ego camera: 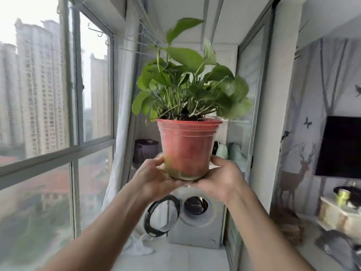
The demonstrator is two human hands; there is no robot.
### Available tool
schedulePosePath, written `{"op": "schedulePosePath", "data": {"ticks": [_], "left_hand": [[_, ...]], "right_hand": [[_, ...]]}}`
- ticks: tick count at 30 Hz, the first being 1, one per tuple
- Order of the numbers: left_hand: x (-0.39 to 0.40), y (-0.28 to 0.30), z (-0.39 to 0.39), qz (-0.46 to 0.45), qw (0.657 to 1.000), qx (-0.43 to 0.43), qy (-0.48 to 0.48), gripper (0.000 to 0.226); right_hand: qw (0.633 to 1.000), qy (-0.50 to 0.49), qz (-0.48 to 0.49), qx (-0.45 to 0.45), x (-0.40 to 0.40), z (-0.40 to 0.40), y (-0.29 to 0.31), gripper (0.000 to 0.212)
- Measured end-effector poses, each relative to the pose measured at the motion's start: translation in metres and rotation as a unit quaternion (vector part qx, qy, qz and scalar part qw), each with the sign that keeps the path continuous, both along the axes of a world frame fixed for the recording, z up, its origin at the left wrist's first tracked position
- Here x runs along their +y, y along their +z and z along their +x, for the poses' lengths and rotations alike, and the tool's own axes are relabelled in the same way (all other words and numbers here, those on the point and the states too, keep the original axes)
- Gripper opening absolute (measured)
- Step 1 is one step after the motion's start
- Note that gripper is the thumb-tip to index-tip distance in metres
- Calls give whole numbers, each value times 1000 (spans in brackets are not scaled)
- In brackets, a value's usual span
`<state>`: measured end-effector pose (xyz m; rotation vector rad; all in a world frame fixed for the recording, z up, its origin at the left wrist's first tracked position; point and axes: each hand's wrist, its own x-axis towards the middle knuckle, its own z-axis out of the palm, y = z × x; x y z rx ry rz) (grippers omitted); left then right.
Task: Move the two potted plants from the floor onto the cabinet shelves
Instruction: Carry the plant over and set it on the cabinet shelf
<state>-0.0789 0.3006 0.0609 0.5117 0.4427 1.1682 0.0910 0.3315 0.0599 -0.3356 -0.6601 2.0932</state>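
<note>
Your left hand (154, 177) and right hand (220, 178) cupped the red pot (188, 147) underneath; tilting risked spilling soil.

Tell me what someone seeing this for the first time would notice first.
A leafy green plant in a red pot fills the centre, held up at eye level. The left hand and right hand cup its base from either side. Below them, a washing machine stands with its round door swung open.

Washing machine (197, 227) with door open, dark basket (145, 150), window (48, 94), black screen (340, 147)
</note>
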Motion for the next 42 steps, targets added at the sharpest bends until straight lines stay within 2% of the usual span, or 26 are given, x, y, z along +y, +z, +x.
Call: {"op": "schedulePosePath", "data": {"ticks": [4,9,14,23,33,42], "left_hand": [[61,-4,24,-5,999,14,-37,54],[136,-10,54,-24,998,-7,-56,64],[204,-5,87,-12,999,-5,-38,64],[290,-9,115,-26,999,8,-18,61],[395,-22,87,-41,999,15,-13,64],[523,-1,9,-13,1000,10,-5,60]], "right_hand": [[999,-36,6,-14,42,26,-1,54],[998,-52,-2,-30,108,58,-4,53],[997,-59,8,-51,187,93,1,51],[999,-26,-11,-27,284,120,-6,49],[999,-1,-35,-23,390,94,-15,52],[999,-33,6,-34,518,17,5,44]]}}
